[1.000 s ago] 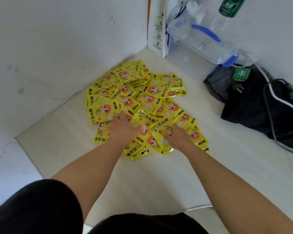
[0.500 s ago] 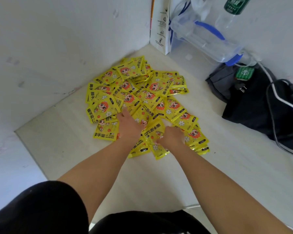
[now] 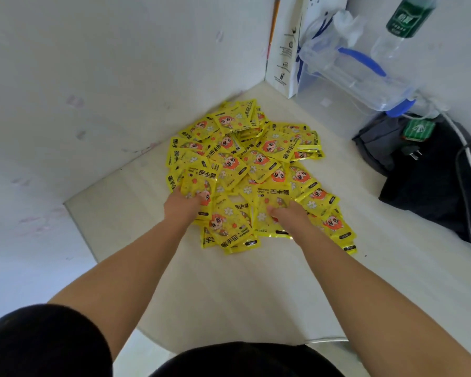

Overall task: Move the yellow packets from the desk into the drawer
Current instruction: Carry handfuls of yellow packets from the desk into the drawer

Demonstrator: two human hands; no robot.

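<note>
One pale desk (image 3: 229, 281) carries everything: yellow packets (image 3: 245, 164) heaped toward its far corner (no drawer is in view). At the heap's near edge the left hand (image 3: 184, 204) curls round a few packets. The right hand (image 3: 287, 214) has its fingers tucked under others, its grip hidden. Best to scoop inward and squeeze each bunch firmly, since slick foil probably slides.
</note>
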